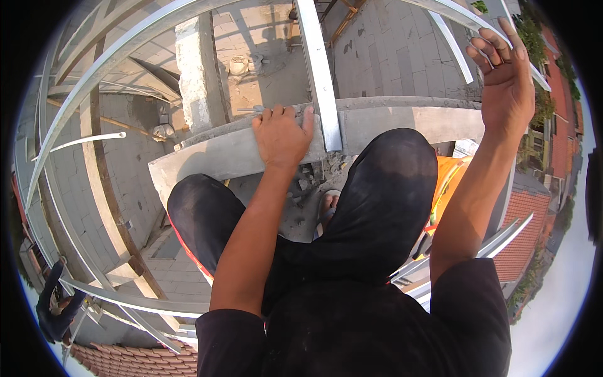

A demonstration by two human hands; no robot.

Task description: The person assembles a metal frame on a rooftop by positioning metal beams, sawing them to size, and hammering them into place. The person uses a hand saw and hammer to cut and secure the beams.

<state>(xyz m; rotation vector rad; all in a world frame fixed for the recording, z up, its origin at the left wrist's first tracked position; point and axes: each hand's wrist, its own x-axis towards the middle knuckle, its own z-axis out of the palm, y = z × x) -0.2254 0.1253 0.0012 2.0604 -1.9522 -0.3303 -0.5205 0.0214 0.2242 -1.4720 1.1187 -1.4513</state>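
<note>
My left hand [284,139] rests on a grey concrete beam [217,154], its fingers bent over the far edge and its thumb apart. By its fingertips lies a small grey piece [251,109] that I cannot make out. Just right of this hand, a silvery metal channel [319,78] stands in a gap of the beam, not touched by either hand. My right hand [507,85] is raised at the upper right, palm partly showing, fingers loosely bent and apart, with nothing in them. Nearest to it is a curving metal rail [455,12].
Below the beam are grey block walls and a floor far down. A rough concrete column [193,75] rises at left, near timber beams [103,188] and metal rails. An orange item [447,179] sits beside my right knee. Another person [58,308] is at lower left, near roof tiles [132,360].
</note>
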